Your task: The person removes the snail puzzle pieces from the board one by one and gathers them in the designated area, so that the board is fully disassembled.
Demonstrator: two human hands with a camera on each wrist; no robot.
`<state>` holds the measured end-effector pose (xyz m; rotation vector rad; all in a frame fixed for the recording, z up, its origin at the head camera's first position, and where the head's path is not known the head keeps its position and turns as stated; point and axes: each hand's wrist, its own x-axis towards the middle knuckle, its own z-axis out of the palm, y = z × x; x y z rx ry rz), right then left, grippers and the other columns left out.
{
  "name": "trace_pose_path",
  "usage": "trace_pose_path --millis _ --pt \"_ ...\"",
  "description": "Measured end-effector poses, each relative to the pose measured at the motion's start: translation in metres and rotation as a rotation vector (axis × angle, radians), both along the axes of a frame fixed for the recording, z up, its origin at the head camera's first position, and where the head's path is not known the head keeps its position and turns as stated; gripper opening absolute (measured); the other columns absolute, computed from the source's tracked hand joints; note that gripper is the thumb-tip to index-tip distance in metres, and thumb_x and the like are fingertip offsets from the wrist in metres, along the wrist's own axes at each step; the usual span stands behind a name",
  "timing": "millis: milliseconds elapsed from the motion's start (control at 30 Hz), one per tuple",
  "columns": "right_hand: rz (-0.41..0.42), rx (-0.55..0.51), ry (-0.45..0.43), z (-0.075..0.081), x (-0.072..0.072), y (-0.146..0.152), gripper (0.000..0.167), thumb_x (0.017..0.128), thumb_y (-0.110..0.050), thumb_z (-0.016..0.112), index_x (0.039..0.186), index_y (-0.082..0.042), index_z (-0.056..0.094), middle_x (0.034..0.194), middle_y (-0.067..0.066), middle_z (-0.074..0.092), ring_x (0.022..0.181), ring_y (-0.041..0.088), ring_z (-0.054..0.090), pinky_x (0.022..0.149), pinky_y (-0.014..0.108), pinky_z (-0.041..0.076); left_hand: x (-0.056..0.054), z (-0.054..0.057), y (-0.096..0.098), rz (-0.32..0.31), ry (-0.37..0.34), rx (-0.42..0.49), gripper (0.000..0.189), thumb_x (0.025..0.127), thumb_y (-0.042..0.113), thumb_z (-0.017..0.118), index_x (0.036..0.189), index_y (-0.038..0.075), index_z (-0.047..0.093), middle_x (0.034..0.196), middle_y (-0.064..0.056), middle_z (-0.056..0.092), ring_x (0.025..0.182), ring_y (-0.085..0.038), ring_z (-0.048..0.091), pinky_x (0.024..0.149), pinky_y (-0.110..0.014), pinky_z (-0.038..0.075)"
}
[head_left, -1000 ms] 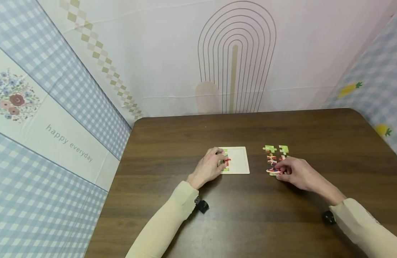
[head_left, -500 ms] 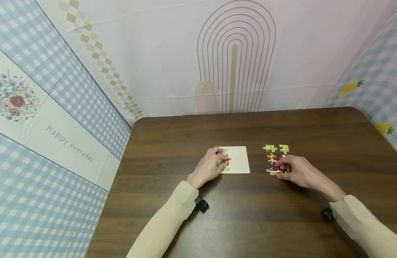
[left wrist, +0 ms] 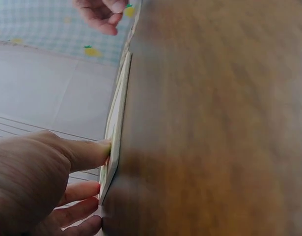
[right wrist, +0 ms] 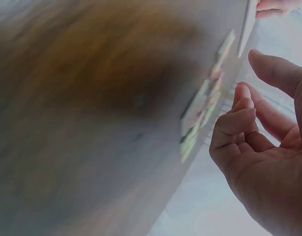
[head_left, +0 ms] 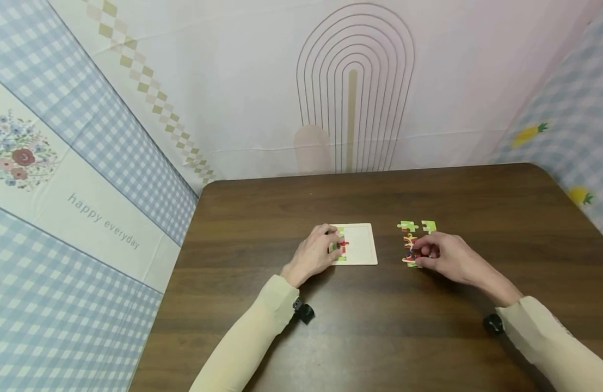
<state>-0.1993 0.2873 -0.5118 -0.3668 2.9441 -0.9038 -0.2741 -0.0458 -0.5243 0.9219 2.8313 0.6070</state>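
Note:
My left hand [head_left: 315, 250] rests on the left part of a shallow pale puzzle tray [head_left: 361, 245]. In the left wrist view the thumb [left wrist: 94, 153] presses on the tray's rim, with the other fingers at its edge. Green and red puzzle pieces [head_left: 342, 257] lie along the tray's left side, partly under that hand. Farther right, my right hand [head_left: 450, 257] is over several loose jigsaw pieces [head_left: 409, 239]. Its thumb [right wrist: 276, 71] and index finger stand apart in the right wrist view, with nothing seen between them. It hides some pieces in the head view.
Two green pieces [head_left: 406, 225] lie at the far side of the loose group. Everything sits on a dark wooden table [head_left: 360, 321]. A pale patterned cloth [head_left: 252, 98] hangs behind its far edge, with checked cloth [head_left: 76, 272] at the left.
The right hand has shifted slightly left and away from me over the loose pieces, covering the lower ones differently. The left hand stays on the tray. The head view has moved a little.

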Motion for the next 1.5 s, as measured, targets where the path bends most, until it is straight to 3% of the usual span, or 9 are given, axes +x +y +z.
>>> trace_pose_path --millis 300,500,733,900,967,1133,1300,1500 --pt "0.052 -0.048 -0.006 0.014 -0.017 -0.039 0.022 0.095 -0.010 0.083 0.114 0.000 0.078 0.090 0.000 0.067 0.080 0.011 0.056 0.071 0.024 0.047 -0.002 0.003 -0.004 0.096 -0.034 0.037 0.048 0.104 0.036 0.074 0.146 0.013 0.067 0.169 -0.018 0.046 0.158 -0.038 0.044 0.111 -0.062 0.055" --pt "0.064 -0.050 -0.022 0.015 -0.041 -0.071 0.021 0.097 -0.009 0.080 0.116 0.001 0.078 0.093 0.006 0.069 0.082 0.016 0.057 0.072 0.028 0.047 -0.007 -0.001 -0.006 0.109 -0.029 -0.033 0.055 0.104 0.039 0.073 0.151 0.012 0.064 0.170 -0.020 0.045 0.160 -0.039 0.042 0.122 -0.059 0.047" --pt "0.092 -0.043 -0.050 0.007 -0.069 -0.101 0.021 0.098 -0.008 0.074 0.116 0.003 0.079 0.096 0.011 0.075 0.084 0.018 0.063 0.077 0.032 0.052 -0.021 -0.025 -0.010 0.124 -0.020 -0.047 0.059 0.102 0.048 0.074 0.153 0.018 0.064 0.170 -0.017 0.047 0.160 -0.035 0.042 0.119 -0.058 0.051" --pt "0.109 -0.027 -0.102 0.002 -0.081 -0.114 0.029 0.099 -0.008 0.074 0.124 0.005 0.077 0.102 0.013 0.077 0.085 0.018 0.063 0.078 0.032 0.053 -0.018 -0.021 -0.011 0.115 -0.014 -0.052 0.059 0.102 0.050 0.073 0.152 0.019 0.065 0.169 -0.016 0.048 0.160 -0.035 0.043 0.116 -0.058 0.053" --pt "0.116 -0.024 -0.108 0.001 -0.084 -0.118 0.031 0.098 -0.008 0.075 0.125 0.007 0.076 0.100 0.013 0.076 0.083 0.017 0.062 0.077 0.031 0.051 -0.012 -0.010 -0.011 0.111 -0.026 -0.058 0.059 0.103 0.048 0.074 0.152 0.017 0.065 0.169 -0.018 0.048 0.160 -0.036 0.042 0.118 -0.059 0.052" --pt "0.113 -0.062 -0.139 -0.001 -0.089 -0.127 0.037 0.097 -0.007 0.075 0.129 0.011 0.073 0.097 0.014 0.075 0.079 0.017 0.061 0.072 0.028 0.049 -0.006 0.001 -0.010 0.114 -0.029 -0.081 0.059 0.102 0.046 0.075 0.153 0.017 0.065 0.169 -0.018 0.048 0.161 -0.035 0.042 0.120 -0.057 0.051" --pt "0.048 -0.191 -0.250 -0.004 -0.092 -0.132 0.042 0.100 -0.011 0.072 0.134 0.013 0.069 0.107 0.019 0.077 0.083 0.017 0.063 0.072 0.027 0.050 -0.008 0.002 -0.010 0.132 -0.036 -0.066 0.059 0.101 0.047 0.077 0.151 0.018 0.066 0.170 -0.015 0.050 0.162 -0.033 0.041 0.123 -0.054 0.048" --pt "-0.045 -0.358 -0.399 -0.007 -0.096 -0.132 0.040 0.102 -0.011 0.064 0.137 0.009 0.068 0.105 0.015 0.074 0.080 0.017 0.060 0.076 0.029 0.049 -0.012 -0.001 -0.013 0.144 -0.058 -0.041 0.059 0.098 0.045 0.081 0.148 0.015 0.069 0.169 -0.014 0.051 0.163 -0.033 0.041 0.129 -0.050 0.043"
